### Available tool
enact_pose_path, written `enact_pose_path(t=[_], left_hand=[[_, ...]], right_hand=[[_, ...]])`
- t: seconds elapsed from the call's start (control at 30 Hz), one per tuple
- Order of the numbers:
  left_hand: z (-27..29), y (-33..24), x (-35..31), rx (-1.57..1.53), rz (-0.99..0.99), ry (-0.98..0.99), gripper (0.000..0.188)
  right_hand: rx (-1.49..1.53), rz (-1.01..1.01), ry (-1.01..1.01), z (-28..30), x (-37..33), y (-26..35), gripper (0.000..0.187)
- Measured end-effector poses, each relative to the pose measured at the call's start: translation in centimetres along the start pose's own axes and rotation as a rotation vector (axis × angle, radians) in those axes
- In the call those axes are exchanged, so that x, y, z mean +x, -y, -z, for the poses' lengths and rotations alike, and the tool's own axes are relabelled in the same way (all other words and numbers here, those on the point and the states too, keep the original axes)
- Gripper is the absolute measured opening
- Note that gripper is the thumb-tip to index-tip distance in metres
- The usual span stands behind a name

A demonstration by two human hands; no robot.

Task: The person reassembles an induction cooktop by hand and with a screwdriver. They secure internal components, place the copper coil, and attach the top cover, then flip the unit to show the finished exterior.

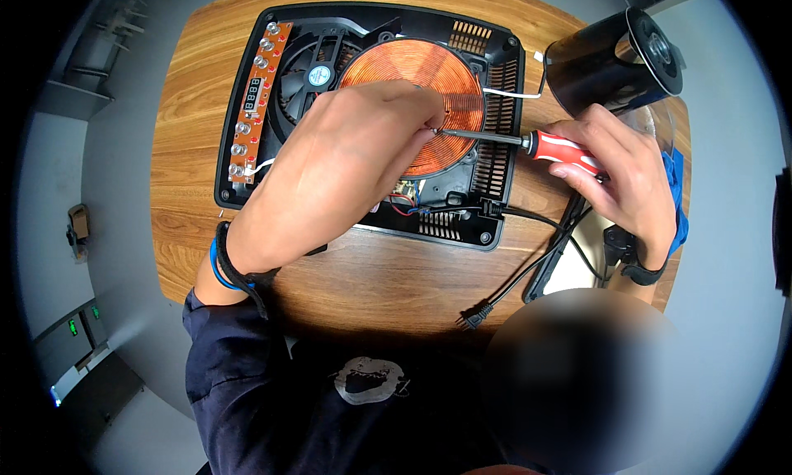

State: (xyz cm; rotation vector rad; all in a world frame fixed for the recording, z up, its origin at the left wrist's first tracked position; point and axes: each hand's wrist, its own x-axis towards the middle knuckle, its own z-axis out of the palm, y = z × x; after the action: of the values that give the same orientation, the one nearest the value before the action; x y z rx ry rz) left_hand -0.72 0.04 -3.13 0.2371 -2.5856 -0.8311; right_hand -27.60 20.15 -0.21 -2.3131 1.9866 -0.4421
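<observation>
Copper-coloured windings are seen in the head view: a flat round coil [429, 61] is seated inside a black housing [505, 79], which is laid with its inside upward on a wood-grained table [396, 277]. A screwdriver [540, 145] with a red and white handle is held by the right hand [615, 157] — thumb and fingers are clamped around the handle, and the metal shaft is pointed leftward across the coil, its tip near the coil's middle. The left hand [359, 137] is laid over the housing, and part of the coil is covered by it; its thumb and fingertips are gathered at the screwdriver's tip, though whether anything small is gripped between them cannot be told. A fan [297, 87] is set left of the coil, partly hidden by the left hand, and an orange-brown circuit board [262, 100] is mounted along the housing's left side. A black power cord [528, 218] is led out of the housing near its lower right corner — its plug [476, 315] is rested close to the table's near edge. Beyond the right hand, a glossy black cylinder [590, 67] is placed, and blue cloth [676, 195] is seen behind that hand's wrist.
</observation>
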Motion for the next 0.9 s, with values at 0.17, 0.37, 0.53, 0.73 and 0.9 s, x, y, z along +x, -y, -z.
enact_pose_path(t=[0.17,0.37,0.53,0.73,0.9], left_hand=[[-0.39,0.13,-0.08,0.013,-0.013,-0.007,0.013],[-0.27,0.25,0.04,-0.02,-0.029,0.01,0.011],[-0.32,0.02,0.07,-0.035,-0.014,0.057,0.012],[0.19,0.02,0.01,0.042,-0.001,0.024,0.014],[0.11,0.02,0.06,0.061,-0.009,0.015,0.016]], right_hand=[[-0.006,0.011,-0.003,-0.2,0.11,0.09,0.038],[-0.028,0.033,-0.018,-0.3,0.3,-0.01,0.039],[0.046,0.069,-0.053,-0.78,0.36,-0.21,0.034],[-0.003,0.013,-0.064,-0.37,0.13,-0.44,0.031],[0.003,0.014,-0.083,-0.45,0.18,-0.35,0.03]])
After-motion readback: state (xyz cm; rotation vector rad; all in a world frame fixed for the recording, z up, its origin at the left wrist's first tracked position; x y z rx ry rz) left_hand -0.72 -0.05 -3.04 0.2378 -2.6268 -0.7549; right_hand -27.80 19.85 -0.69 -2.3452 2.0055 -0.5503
